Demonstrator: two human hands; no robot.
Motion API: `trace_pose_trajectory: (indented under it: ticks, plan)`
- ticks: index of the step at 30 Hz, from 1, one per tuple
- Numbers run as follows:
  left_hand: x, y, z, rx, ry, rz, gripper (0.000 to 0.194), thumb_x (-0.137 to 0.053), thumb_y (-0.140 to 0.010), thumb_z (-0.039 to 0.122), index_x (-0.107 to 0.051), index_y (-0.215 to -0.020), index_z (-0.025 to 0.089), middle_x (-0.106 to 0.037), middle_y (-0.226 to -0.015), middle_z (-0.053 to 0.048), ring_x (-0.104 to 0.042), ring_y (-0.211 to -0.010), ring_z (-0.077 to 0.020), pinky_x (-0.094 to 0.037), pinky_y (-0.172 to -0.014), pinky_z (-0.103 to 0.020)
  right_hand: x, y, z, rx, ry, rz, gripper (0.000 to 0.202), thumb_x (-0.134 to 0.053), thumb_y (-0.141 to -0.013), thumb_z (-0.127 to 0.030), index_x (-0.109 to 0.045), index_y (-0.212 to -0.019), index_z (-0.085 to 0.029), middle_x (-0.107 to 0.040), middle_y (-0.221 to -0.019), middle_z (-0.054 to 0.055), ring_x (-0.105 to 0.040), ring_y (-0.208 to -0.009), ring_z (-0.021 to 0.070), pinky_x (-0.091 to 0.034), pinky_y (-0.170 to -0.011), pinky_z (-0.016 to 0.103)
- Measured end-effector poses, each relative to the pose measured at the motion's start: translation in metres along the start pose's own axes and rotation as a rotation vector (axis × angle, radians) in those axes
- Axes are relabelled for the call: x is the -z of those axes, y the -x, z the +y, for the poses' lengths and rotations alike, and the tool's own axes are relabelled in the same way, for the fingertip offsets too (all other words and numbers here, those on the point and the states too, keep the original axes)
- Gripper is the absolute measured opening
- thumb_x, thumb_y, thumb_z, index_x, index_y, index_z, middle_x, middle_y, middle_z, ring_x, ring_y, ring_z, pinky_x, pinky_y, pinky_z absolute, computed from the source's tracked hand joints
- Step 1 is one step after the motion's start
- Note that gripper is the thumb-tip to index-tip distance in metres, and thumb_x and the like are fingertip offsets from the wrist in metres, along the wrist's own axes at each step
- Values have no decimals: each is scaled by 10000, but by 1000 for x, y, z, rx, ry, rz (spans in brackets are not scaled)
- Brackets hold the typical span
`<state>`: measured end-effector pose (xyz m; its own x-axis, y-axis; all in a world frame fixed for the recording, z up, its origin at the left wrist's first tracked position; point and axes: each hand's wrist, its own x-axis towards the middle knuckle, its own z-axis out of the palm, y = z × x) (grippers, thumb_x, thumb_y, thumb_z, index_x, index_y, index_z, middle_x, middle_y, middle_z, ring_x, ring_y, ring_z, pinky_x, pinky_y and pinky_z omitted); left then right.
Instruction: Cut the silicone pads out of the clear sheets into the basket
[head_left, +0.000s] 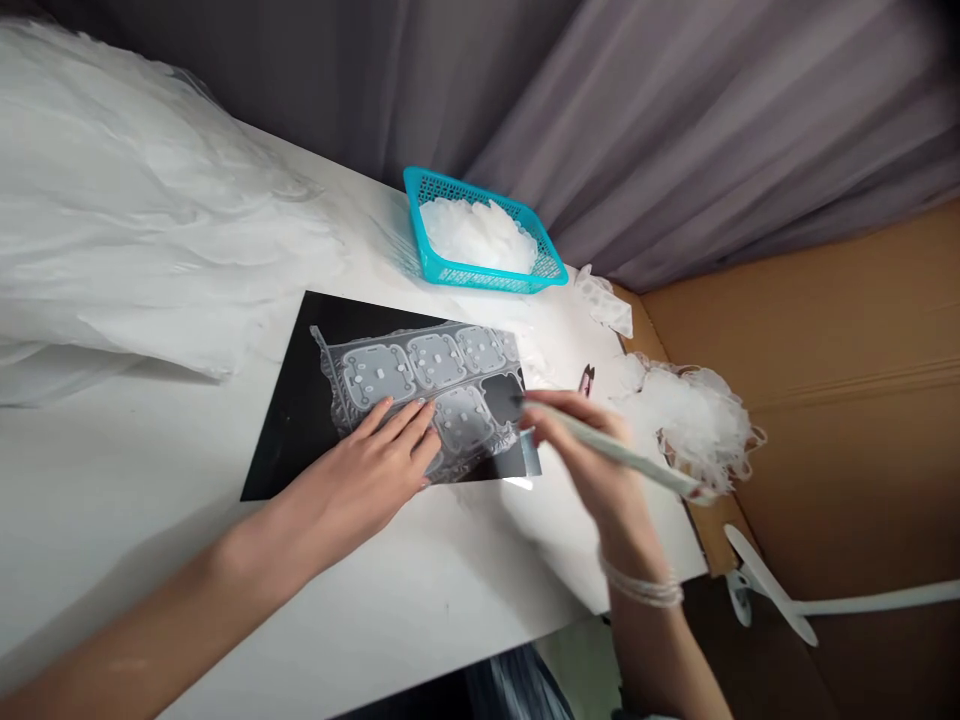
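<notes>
My left hand lies with fingers stretched on a clear plastic sheet with rows of rounded, frosted shapes. One shape near the sheet's right end is a dark opening. Beneath the sheet is a black mat. Closed around a long, slim, whitish pen-like tool, my right hand is at the right edge of the mat. The tool's tip is close to the dark opening; motion blurs it, so I cannot tell its exact kind or whether it touches the sheet.
A turquoise basket holding translucent white pieces stands behind the mat. Heaped clear sheets cover the table's left side. Plastic offcuts lie at the right, by a cardboard wall. A small pink-and-black item rests nearby.
</notes>
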<state>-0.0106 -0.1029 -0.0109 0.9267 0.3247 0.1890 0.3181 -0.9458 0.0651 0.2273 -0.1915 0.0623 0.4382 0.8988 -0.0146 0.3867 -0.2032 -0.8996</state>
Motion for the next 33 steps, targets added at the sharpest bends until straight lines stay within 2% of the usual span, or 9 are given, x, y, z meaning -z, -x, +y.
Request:
trace_pose_trajectory:
  ticks: [1,3,6,11,15,20,24,29,33]
  plan:
    - [1,1,0,-10,7,1,336,-490,-973,221,-601,-1261,89,-514,-1476,-250,-483,-1383,-352,-382,-1139,-543,-20,8,-2,-20,15,-76,238,-761,-843,-379,-764,-1005,-205,-743,-849,55,-673,-701,169,-540,-609,276]
    - [1,3,-2,-33,20,7,359,-511,-964,220,-593,-1288,89,-515,-1476,-246,-475,-1389,-359,-376,-1140,-548,-49,19,-3,-10,46,-143,240,-735,-869,-388,-770,-1028,-212,-749,-919,56,-690,-787,185,-553,-675,289]
    - [1,4,-6,-72,39,19,381,-518,-966,234,-585,-1309,84,-514,-1474,-252,-467,-1392,-372,-375,-1131,-562,-66,24,0,47,119,-126,206,-696,-904,-368,-772,-1025,-220,-742,-932,45,-686,-827,185,-532,-714,288]
    - [0,5,-9,-106,73,12,395,-486,-979,228,-580,-1323,58,-533,-1457,-250,-459,-1388,-393,-351,-1131,-580,-66,22,-4,137,294,-144,190,-605,-962,-318,-759,-977,-208,-720,-856,31,-656,-739,161,-488,-662,285]
    - [3,5,-6,-75,77,4,419,-480,-982,222,-553,-1372,88,-563,-1451,-187,-450,-1397,-366,-304,-1167,-555,-69,17,-10,231,400,-188,181,-580,-968,-244,-749,-926,-194,-713,-807,26,-630,-677,149,-467,-640,285]
    - [8,3,-7,-76,61,2,397,-500,-979,233,-585,-1339,91,-636,-1373,-152,-491,-1357,-355,-353,-1139,-541,-76,14,-12,272,464,-187,181,-572,-974,-206,-730,-888,-185,-703,-800,22,-620,-675,139,-456,-632,270]
    - [7,3,-10,-77,50,31,350,-525,-984,296,-633,-1281,146,-658,-1349,-113,-529,-1329,-312,-380,-1131,-494,-79,20,-8,302,552,-175,205,-538,-996,-193,-694,-866,-177,-655,-781,17,-573,-640,124,-429,-611,266]
    - [-1,4,-14,-86,50,45,318,-565,-968,321,-665,-1235,181,-633,-1392,-98,-539,-1323,-291,-391,-1118,-472,-80,33,-1,444,638,-172,196,-482,-1004,-129,-644,-898,-160,-596,-772,25,-517,-673,145,-426,-639,288]
    - [-5,5,-15,-89,67,83,267,-572,-964,315,-702,-1161,190,-649,-1370,-98,-544,-1322,-282,-385,-1118,-458,-85,37,1,564,743,-196,244,-397,-1017,-93,-634,-968,-121,-596,-828,85,-521,-764,194,-482,-685,333]
